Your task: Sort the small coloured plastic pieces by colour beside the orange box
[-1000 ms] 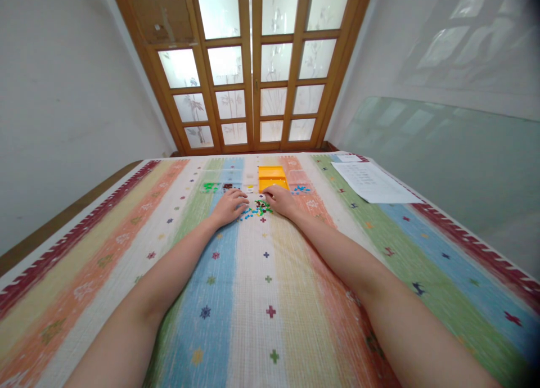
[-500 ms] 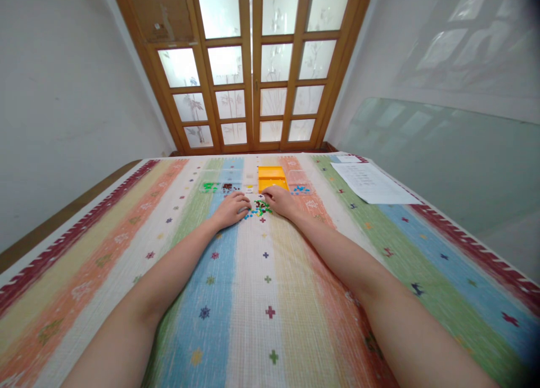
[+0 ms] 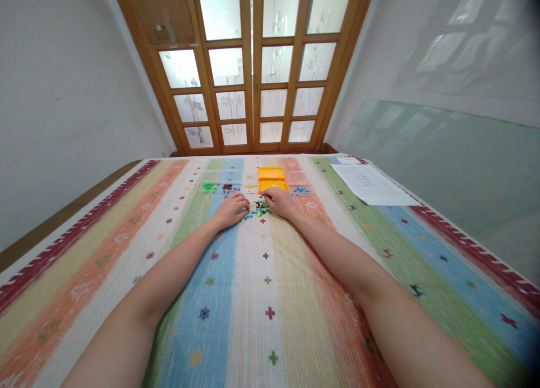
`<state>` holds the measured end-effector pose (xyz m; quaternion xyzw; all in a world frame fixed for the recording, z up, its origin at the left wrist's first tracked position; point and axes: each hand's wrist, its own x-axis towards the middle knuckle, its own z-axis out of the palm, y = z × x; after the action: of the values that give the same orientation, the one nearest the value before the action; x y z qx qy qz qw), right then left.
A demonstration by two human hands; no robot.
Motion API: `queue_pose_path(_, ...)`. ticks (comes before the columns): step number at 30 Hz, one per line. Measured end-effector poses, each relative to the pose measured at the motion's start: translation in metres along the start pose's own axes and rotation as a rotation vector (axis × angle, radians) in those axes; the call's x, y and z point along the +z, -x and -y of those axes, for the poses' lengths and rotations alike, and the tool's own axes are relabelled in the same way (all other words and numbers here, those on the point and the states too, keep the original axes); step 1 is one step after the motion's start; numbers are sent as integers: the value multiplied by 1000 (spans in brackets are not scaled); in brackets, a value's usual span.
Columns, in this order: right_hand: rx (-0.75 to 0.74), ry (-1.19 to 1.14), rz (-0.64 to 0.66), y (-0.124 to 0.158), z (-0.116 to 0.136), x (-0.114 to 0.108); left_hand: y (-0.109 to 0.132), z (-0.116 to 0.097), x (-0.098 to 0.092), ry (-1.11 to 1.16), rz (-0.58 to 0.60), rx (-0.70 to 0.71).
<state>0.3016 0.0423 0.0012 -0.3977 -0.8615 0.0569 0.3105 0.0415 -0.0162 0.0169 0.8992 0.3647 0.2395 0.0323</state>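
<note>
In the head view, I have both of my hands at a loose pile of small coloured pieces [image 3: 262, 209], which lies on the striped tablecloth [image 3: 253, 320], between the hands. The pile shows green, dark brown, blue and a little yellow. My left hand [image 3: 233, 209] is at the left side of the pile, the fingers bent towards it, just beside the blue pieces at this edge. I cannot tell if its fingers are closed on a piece. My right hand [image 3: 277, 201] is at the right side, palm down, its fingertips just before the open yellow box [image 3: 272, 173]. Its thumb and fingers are partly hidden, so I cannot tell if they are together or have something between them.

Behind my left hand, a clear container [image 3: 220, 189] has green pieces [image 3: 211, 186] and dark brown pieces [image 3: 228, 186] in separate parts. Some yellow pieces [image 3: 250, 187] are between it and the yellow box. To the right of this box are blue pieces [image 3: 301, 190], and farther right lies a printed paper [image 3: 373, 184].
</note>
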Motion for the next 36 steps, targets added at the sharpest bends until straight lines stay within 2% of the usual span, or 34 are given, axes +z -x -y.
queue_pose_path(19, -21, 3, -9, 0, -4, 4, -1, 0, 2, 15, -21, 25)
queue_pose_path(23, -22, 4, -14, 0, -4, 4, 0, 1, 3, 8, -92, -18)
queue_pose_path(30, -37, 41, -1, 1, -1, 0, 0, 3, 2, 2, -239, -241)
queue_pose_path(36, -155, 124, 1, 2, 4, -5, -1, 1, 1, 22, -312, -233)
